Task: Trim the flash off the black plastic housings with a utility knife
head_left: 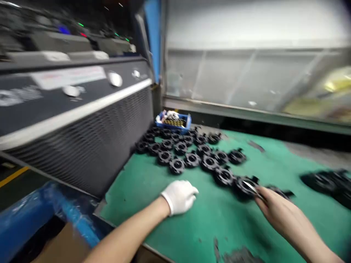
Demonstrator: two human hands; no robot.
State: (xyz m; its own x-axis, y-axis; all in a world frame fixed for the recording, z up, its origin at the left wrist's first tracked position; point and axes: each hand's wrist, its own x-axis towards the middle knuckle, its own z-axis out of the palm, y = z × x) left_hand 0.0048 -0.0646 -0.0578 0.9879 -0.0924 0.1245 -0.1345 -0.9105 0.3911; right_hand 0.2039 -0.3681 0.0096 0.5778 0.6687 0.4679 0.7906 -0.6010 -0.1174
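On a green mat, a thin metal tool over a black ring

Across the green mat (208, 215) lie many black rings (177, 166), reaching back to a small blue tray (188, 124) of mixed bits; more dark parts (323, 182) sit apart at the right. A dark machine (123, 118) with a mesh front borders the left side, a greyish panel (214, 76) closes off the back, and a blue bin (22, 212) stands at the lower left.

The left hand (180, 197), in a white glove, is low at the mat, back upward, just short of the nearest rings. Its fingers are loosely curled; whether they hold anything cannot be told. The bare right hand (276, 208) reaches in from the lower right, thumb and fingers closed around the thin metal tool (251, 187). Its tip points left over a black ring (238, 188) near the right end of the spread; blur hides whether they touch.

On the machine, a white label (71, 76) bears reddish print, with pale lettering (22, 95) farther left, both too smeared to read.
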